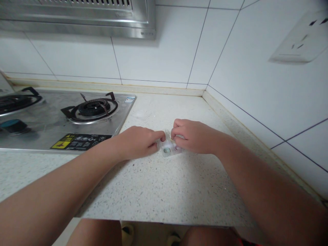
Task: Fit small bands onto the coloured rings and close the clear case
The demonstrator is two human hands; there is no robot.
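A small clear plastic case lies on the speckled counter, with small round greenish and pinkish spots showing in it; what they are is too small to tell. From its left side my left hand grips the case, thumb and index finger at the edge. My right hand is closed over the right part, fingers curled and their tips down on the case. Those fingers hide much of the case's right and far side.
To the left, a steel gas hob with a burner is set in the counter. A range hood hangs above. On the right tiled wall is a socket. My legs are below the counter's front edge.
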